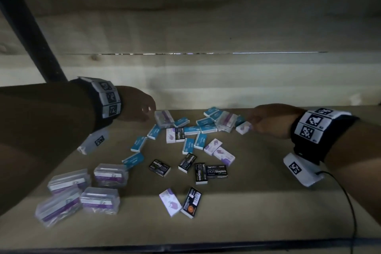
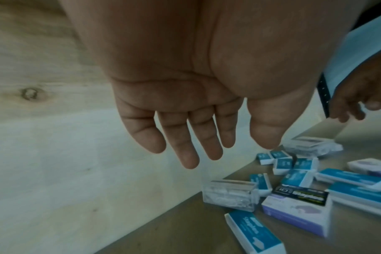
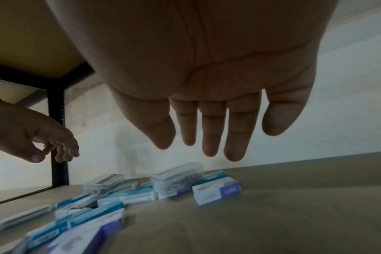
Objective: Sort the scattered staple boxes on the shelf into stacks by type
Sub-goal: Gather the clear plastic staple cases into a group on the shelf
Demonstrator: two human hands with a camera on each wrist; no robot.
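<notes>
Staple boxes lie scattered on the brown shelf [image 1: 268, 202]. Several blue boxes [image 1: 207, 128] fill the middle, several black ones [image 1: 201, 173] lie nearer the front, and white-and-purple ones [image 1: 223, 155] sit among them. Several clear plastic boxes [image 1: 110, 174] are grouped at the front left. My left hand [image 1: 147, 112] [image 2: 226, 142] hangs open just left of another clear box [image 1: 164, 118] [image 2: 228, 195], holding nothing. My right hand [image 1: 254, 122] [image 3: 207, 146] is open, its fingertips right beside a white-and-purple box [image 1: 244, 127] [image 3: 216, 193] at the pile's right end.
A pale wooden back wall [image 1: 206, 80] closes the shelf just behind the pile. A black metal upright [image 1: 41, 47] stands at the left rear. The dark front rail [image 1: 185, 247] runs along the near edge. A black cable [image 1: 350, 202] trails from my right wrist.
</notes>
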